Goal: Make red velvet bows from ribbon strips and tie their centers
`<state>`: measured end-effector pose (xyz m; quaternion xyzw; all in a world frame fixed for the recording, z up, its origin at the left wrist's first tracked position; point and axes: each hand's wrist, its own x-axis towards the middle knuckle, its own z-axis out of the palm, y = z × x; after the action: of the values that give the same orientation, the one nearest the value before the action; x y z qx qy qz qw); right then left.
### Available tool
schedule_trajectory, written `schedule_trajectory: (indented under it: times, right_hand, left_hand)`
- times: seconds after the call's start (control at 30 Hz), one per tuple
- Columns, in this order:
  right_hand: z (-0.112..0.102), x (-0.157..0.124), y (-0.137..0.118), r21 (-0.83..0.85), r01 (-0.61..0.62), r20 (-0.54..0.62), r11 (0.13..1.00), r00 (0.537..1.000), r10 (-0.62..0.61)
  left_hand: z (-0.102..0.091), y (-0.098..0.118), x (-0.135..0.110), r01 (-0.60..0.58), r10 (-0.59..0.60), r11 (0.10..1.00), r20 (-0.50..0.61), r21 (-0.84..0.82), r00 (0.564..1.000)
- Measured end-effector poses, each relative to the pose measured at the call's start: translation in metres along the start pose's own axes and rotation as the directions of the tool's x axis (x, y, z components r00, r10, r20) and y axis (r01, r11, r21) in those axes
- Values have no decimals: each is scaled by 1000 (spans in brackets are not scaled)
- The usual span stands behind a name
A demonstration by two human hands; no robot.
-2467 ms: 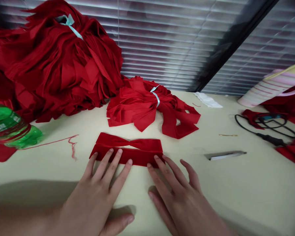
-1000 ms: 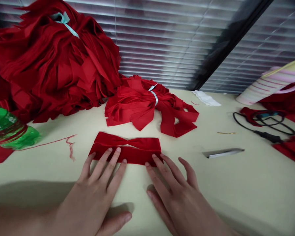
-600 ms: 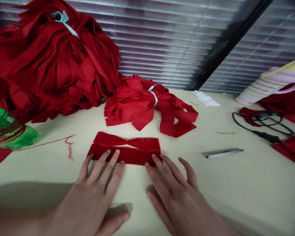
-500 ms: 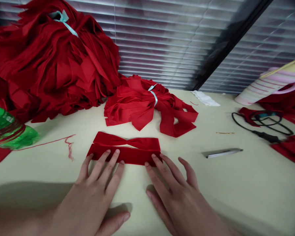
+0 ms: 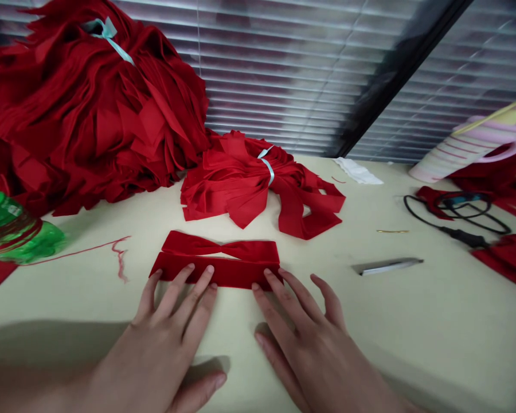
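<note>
A folded red velvet strip (image 5: 234,274) lies flat on the cream table (image 5: 434,321), with a red bow piece (image 5: 223,248) right behind it. My left hand (image 5: 163,338) rests flat with fingers spread, its fingertips on the strip's near left edge. My right hand (image 5: 305,332) also lies flat and open, fingertips touching the strip's near right end. Neither hand holds anything.
A big heap of red fabric (image 5: 81,109) tied with pale blue ribbon fills the back left. A smaller tied bundle (image 5: 258,183) sits behind the strip. A green bottle (image 5: 12,232) lies at left, a metal tool (image 5: 387,267) at right, with black cable (image 5: 456,215) and a pink striped cone (image 5: 473,146) beyond.
Both hands have slid back a little toward me, so the fingertips cover less of the strip. The strip and bow stay in place.
</note>
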<state>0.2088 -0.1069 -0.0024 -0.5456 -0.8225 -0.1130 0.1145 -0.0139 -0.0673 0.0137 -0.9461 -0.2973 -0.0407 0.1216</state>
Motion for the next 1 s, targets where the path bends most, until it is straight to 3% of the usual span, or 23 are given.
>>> schedule_trajectory:
  times: [0.4, 0.57, 0.73, 1.0]
  right_hand:
    - [-2, 2, 1, -9, -3, -19, 1000, 1000, 3]
    - [-15, 15, 0, -15, 209, -64, 978, 976, -209]
    - [-7, 36, -14, 98, 364, 49, 926, 928, -370]
    - [12, 44, -15, 134, 340, -34, 931, 940, -338]
  left_hand:
    - [2, 0, 0, 36, -34, 997, 25, -73, 999]
    - [0, 2, 2, 29, -23, 994, 62, -105, 998]
    - [-2, 0, 2, 52, -35, 983, 102, -174, 994]
    - [-3, -1, 3, 171, -126, 960, 203, -222, 971]
